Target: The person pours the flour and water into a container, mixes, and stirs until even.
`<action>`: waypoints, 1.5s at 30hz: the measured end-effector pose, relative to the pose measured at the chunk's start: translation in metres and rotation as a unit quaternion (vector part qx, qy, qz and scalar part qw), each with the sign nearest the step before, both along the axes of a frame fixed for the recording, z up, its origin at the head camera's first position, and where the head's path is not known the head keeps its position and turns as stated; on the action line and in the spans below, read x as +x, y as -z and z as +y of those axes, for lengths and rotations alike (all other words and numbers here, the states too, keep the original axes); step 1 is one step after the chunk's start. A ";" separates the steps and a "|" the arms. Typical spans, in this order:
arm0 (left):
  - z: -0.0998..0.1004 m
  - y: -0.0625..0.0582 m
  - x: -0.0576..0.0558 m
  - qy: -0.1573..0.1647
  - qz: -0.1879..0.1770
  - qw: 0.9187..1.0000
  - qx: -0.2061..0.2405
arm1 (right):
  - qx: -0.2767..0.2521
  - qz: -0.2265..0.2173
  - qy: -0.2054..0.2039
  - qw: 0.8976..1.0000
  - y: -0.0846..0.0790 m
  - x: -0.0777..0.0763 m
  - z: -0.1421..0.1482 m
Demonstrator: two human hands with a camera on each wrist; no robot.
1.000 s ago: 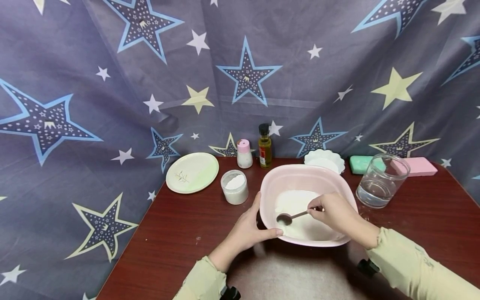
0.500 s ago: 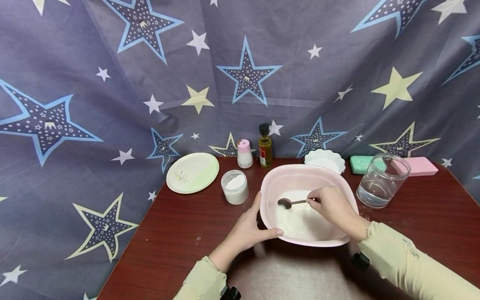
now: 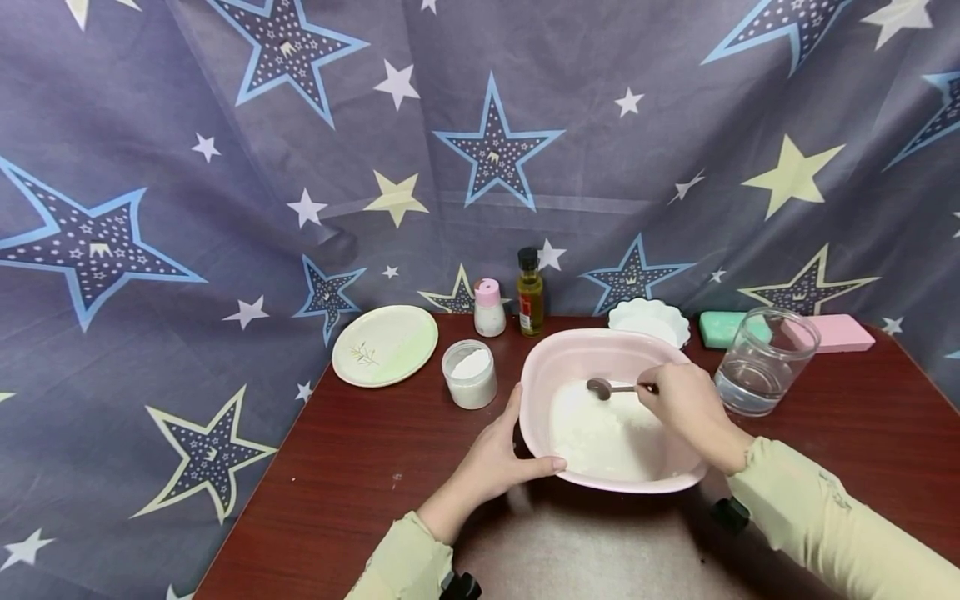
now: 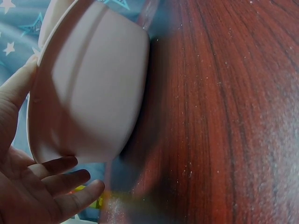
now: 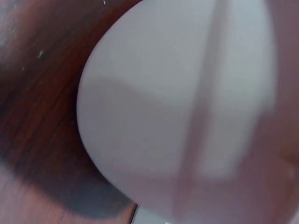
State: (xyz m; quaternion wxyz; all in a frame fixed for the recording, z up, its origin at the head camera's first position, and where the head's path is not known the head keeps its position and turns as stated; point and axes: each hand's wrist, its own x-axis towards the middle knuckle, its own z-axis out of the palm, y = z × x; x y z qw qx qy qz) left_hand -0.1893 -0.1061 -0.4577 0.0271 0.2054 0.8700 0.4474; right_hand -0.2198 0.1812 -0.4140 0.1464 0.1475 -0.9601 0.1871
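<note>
A pink basin (image 3: 542, 433) stands on the table, with white powder (image 3: 600, 437) spread over its bottom. My left hand (image 3: 491, 458) steadies the basin's near left corner: the thumb lies on the front rim and the fingers reach along the left side. In the left wrist view, the left hand (image 4: 32, 182) shows fairly straight fingers beside the basin's outer wall (image 4: 100, 84). Over the powder, my right hand (image 3: 686, 408) pinches the handle of a small dark brown spoon (image 3: 599, 388). Its bowl points left, near the powder's far edge. The right wrist view is blurred and does not show the spoon clearly.
An open jar of white powder (image 3: 470, 387), a pink-capped shaker (image 3: 489, 312) and an oil bottle (image 3: 530, 300) stand behind. A plate (image 3: 393, 346) lies left. A scalloped white dish (image 3: 648, 319), a glass of water (image 3: 757, 375), a green block (image 3: 722, 329) and a pink block (image 3: 843, 333) sit right.
My right hand has moved the spoon from the basin's near left to the far side and then rightward through the powder. The left hand and basin stay in place.
</note>
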 end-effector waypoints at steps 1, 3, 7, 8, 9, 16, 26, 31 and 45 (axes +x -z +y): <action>0.000 0.000 0.000 0.000 -0.001 1.000 0.000 | 0.001 -0.002 0.005 1.000 -0.001 0.000 0.002; 0.000 0.000 0.000 0.000 -0.001 1.000 0.000 | 0.003 -0.005 0.010 1.000 -0.002 0.001 0.007; 0.000 0.000 0.000 -0.002 -0.005 1.000 -0.002 | 0.008 -0.017 0.014 1.000 -0.006 0.003 0.017; 0.000 0.000 0.000 -0.002 -0.006 1.000 -0.003 | 0.009 -0.020 0.014 1.000 -0.007 0.004 0.019; 0.000 0.000 0.000 -0.002 -0.007 1.000 -0.004 | 0.010 -0.022 0.012 1.000 -0.009 0.005 0.022; 0.000 0.000 0.000 -0.003 -0.009 1.000 0.000 | 0.020 -0.039 -0.009 0.999 -0.020 0.014 0.036; 0.000 0.000 -0.001 -0.002 -0.007 1.000 -0.001 | 0.046 -0.068 -0.034 0.996 -0.031 0.029 0.047; 0.000 0.000 0.000 -0.002 -0.011 1.000 0.000 | 0.048 -0.087 -0.057 0.993 -0.034 0.034 0.048; 0.001 -0.003 0.001 -0.005 -0.015 1.000 -0.004 | 0.002 -0.113 -0.116 0.987 -0.024 0.035 0.029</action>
